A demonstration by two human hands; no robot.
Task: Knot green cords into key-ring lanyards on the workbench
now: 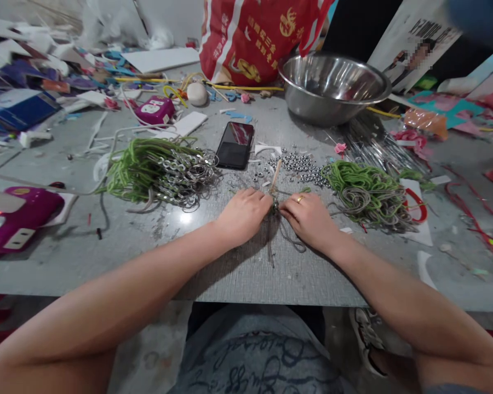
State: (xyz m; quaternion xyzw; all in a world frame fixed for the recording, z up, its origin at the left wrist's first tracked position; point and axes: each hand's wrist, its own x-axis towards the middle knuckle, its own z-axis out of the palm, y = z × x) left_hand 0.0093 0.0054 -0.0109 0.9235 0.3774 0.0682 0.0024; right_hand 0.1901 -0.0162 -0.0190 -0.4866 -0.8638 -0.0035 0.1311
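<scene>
My left hand [243,214] and my right hand [310,218] meet at the middle of the grey table [230,273], fingers pinched together around a small metal piece with a grey cord [290,241] trailing toward me. A thin wooden stick [275,174] pokes up between the two hands. Just beyond them lies a scatter of small silver beads [302,167]. A pile of green cords with metal rings [160,171] sits to the left, and a pile of green and grey cords [367,194] to the right. My right hand wears a ring.
A black phone [235,144] lies behind the hands. A steel bowl [332,85] and a red bag [254,38] stand at the back. A magenta device [18,219] sits at the left edge. Craft scraps, red wires [476,219] and paper clutter both sides.
</scene>
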